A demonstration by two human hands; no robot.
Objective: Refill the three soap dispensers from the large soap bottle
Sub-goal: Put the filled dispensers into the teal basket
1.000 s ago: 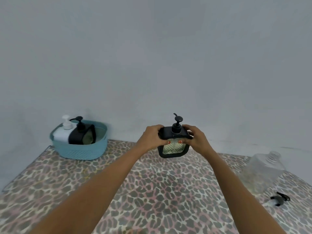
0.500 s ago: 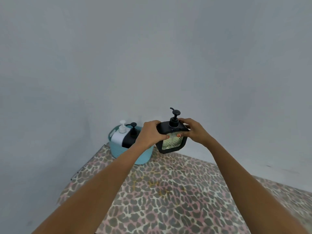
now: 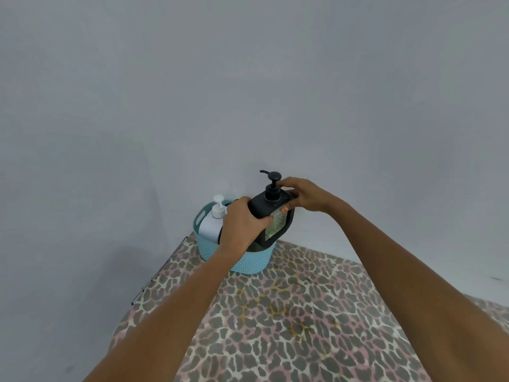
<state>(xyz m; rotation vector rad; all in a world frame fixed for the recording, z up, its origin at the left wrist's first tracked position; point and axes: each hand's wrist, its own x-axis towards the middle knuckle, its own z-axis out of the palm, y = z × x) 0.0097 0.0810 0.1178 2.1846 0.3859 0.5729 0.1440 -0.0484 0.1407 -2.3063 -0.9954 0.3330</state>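
Far L, leopard-print table [image 3: 289, 312] runs back to a grey wall [image 3: 110, 106]; teal basket [image 3: 249, 261] sits at the table's back L corner, inside mostly hidden by hand + bottle; white dispenser [image 3: 212, 226] stands in its L side, R flank covered by the left hand [image 3: 242, 224]; a dark shape low in the basket by the wrist is too obscured to ID; black dispenser [image 3: 271, 209] is held over the basket's R half, base abt rim level, can't tell if it touches anything inside; long axis near upright, slight tilt; pump head [image 3: 273, 177] on top, spout pointing L; patterned clear window faces front-R; left hand wraps the L shoulder, fingers curled round, thumb pressed on the front face; right hand [image 3: 304, 195] clamps the R shoulder from above, thumb on front, one fingertip touching the pump head; forearms [image 3: 170, 312] cut off at bottom edge.
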